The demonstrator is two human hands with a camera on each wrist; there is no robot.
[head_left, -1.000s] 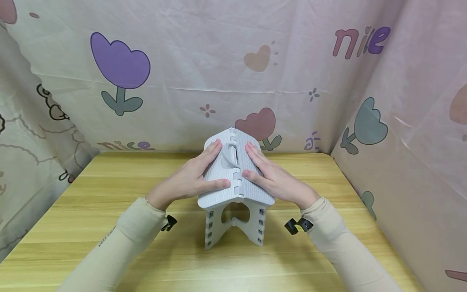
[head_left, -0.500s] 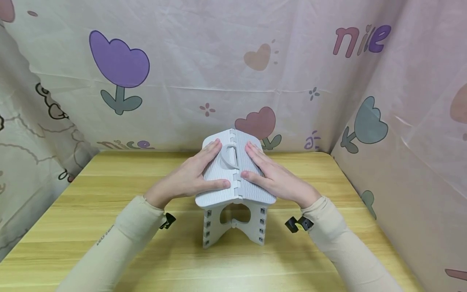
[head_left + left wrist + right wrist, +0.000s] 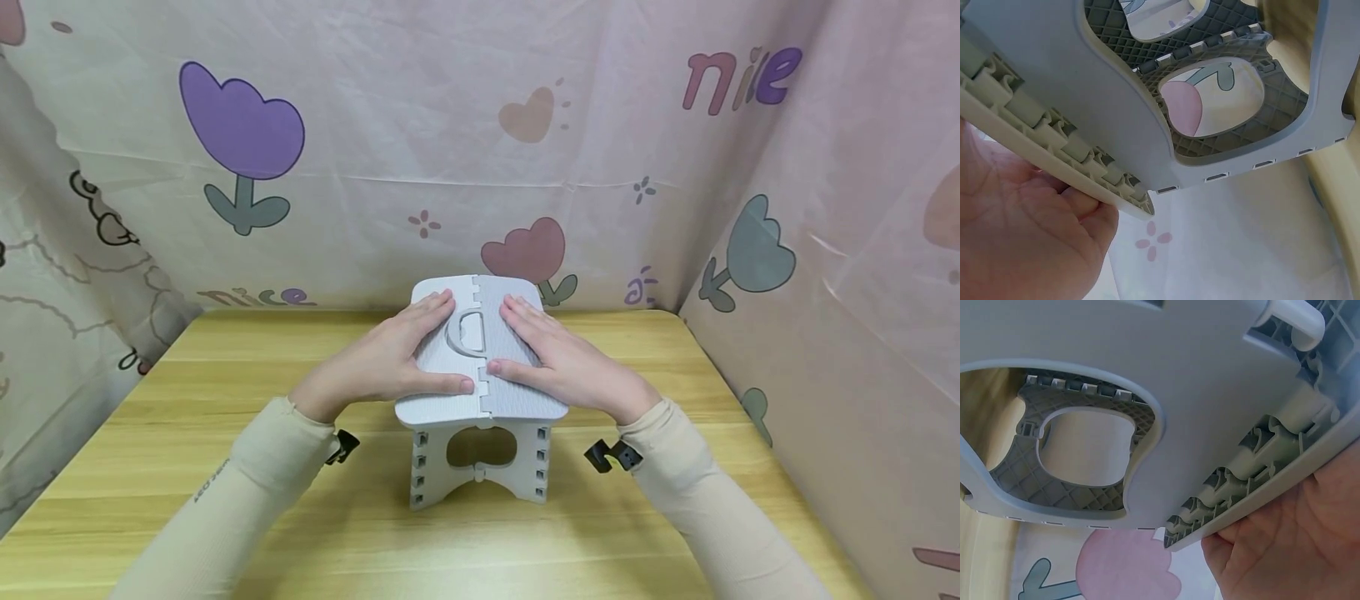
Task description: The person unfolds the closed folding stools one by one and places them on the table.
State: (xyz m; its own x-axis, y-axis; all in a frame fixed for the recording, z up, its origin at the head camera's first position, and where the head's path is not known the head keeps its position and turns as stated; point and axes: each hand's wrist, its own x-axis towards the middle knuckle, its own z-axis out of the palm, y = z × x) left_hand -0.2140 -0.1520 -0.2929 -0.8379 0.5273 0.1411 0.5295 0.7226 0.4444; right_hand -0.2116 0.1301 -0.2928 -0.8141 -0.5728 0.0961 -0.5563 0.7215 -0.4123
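A white folding step stool [image 3: 517,400] stands upright on the table, its two hinged top panels almost level with a slight ridge along the middle seam. My left hand [image 3: 386,358] lies on the left panel with fingers straight and thumb stretched toward the seam. On the right panel my right hand [image 3: 566,367] presses the same way. Between the hands is the stool's carry handle [image 3: 454,336]. The left wrist view shows the underside hinges [image 3: 1072,144] and a leg panel [image 3: 1129,100]; the right wrist view shows the opposite leg panel [image 3: 1197,437].
The stool stands on a wood-grain table [image 3: 247,367]. A printed fabric curtain [image 3: 375,125] with flowers hangs behind and at both sides. A small black device [image 3: 342,447] is at the left wrist, another black device [image 3: 613,456] at the right.
The stool's peaked top has flattened and widened under my hands, and its legs have spread apart. The handle now lies flatter. Both hands stay on the panels.
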